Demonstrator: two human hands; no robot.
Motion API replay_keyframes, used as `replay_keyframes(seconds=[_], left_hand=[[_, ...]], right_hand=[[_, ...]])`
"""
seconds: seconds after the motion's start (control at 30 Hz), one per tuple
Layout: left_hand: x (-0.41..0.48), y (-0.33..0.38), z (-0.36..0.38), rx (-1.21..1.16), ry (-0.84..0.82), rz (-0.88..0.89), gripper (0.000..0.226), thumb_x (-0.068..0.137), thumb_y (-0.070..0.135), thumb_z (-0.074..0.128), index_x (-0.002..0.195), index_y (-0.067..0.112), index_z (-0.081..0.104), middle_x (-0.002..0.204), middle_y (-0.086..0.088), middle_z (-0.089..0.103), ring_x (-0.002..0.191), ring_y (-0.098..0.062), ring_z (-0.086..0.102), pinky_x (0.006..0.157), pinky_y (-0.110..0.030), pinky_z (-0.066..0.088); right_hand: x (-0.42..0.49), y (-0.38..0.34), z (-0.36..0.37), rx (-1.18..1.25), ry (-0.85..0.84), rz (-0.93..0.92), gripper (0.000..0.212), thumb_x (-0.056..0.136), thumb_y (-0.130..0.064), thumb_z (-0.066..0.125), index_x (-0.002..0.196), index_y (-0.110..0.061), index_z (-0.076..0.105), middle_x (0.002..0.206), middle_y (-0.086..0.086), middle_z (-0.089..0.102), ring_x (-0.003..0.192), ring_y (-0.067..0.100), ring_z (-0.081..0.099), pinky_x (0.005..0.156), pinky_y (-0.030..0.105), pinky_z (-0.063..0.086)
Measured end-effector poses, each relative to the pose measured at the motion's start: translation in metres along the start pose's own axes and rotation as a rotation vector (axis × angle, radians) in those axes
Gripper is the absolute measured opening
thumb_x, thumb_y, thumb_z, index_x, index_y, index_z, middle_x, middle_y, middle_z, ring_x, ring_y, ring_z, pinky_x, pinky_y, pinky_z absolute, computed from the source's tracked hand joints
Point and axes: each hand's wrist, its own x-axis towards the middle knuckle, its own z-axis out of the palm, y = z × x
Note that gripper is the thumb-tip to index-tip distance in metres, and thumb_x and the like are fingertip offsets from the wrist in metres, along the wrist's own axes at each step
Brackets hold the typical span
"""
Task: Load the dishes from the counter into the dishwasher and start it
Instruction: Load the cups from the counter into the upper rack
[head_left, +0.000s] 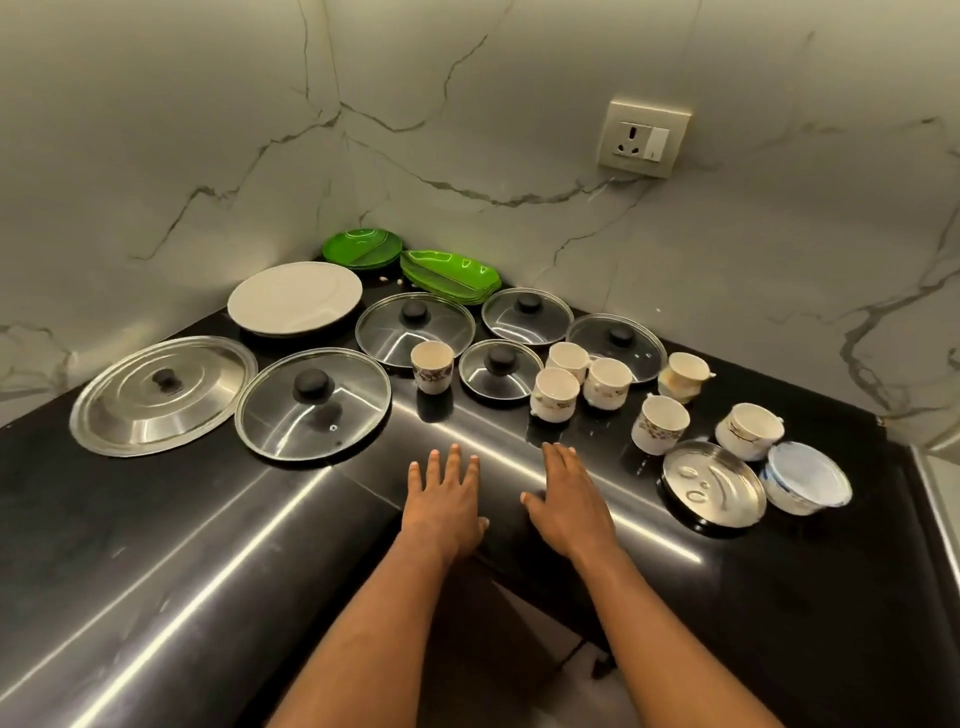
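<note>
white floral cups (555, 394), glass lids (313, 404), black counter (156, 545)

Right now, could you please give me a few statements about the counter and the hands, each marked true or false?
1. The left hand and right hand are open and hold nothing. True.
2. The steel lid lies at the right end of the counter. False: it lies at the left end.
3. The green plates sit in the far corner. True.
4. A cup stands on the white plate. False: the cups stand on the counter.
</note>
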Motion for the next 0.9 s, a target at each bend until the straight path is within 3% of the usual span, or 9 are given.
replay_keyframes(seconds=[0.3,0.6,0.77,0.9], left_hand=[[0.063,-0.088,-0.017,-0.034,-0.085,-0.018,0.108,0.089,0.042,0.069,0.157,0.018,-0.012,0.163,-0.013,-0.02,0.15,-0.035,-0.015,0.122,-0.05,0.0],[0.092,-0.101,-0.02,-0.107,-0.292,0.028,0.116,0.085,0.04,0.075,0.156,0.014,-0.014,0.161,-0.012,-0.025,0.15,-0.035,-0.016,0.122,-0.049,0.003],[0.099,-0.096,-0.025,-0.077,-0.349,0.012,0.12,0.085,0.039,0.076,0.155,0.013,-0.017,0.16,-0.011,-0.028,0.149,-0.036,-0.016,0.122,-0.051,0.005],[0.103,-0.092,-0.023,-0.059,-0.38,-0.017,0.122,0.084,0.04,0.076,0.154,0.012,-0.02,0.159,-0.011,-0.031,0.149,-0.038,-0.018,0.122,-0.051,0.005]], right_hand=[[0.095,-0.075,0.028,0.146,-0.02,-0.005,0.08,0.091,-0.033,0.064,0.155,-0.018,0.018,0.161,0.001,0.019,0.146,0.02,0.024,0.114,0.035,0.027],[0.157,-0.112,0.064,0.441,0.044,0.093,0.094,0.078,-0.025,0.08,0.153,-0.017,0.025,0.156,0.006,0.031,0.143,0.021,0.031,0.116,0.039,0.03],[0.178,-0.118,0.081,0.591,0.107,0.106,0.077,0.068,-0.017,0.085,0.132,-0.023,0.042,0.132,-0.004,0.055,0.122,0.012,0.051,0.099,0.031,0.043],[0.188,-0.123,0.091,0.648,0.171,0.099,0.076,0.066,-0.014,0.085,0.131,-0.02,0.046,0.125,-0.003,0.059,0.115,0.014,0.055,0.096,0.03,0.044]])
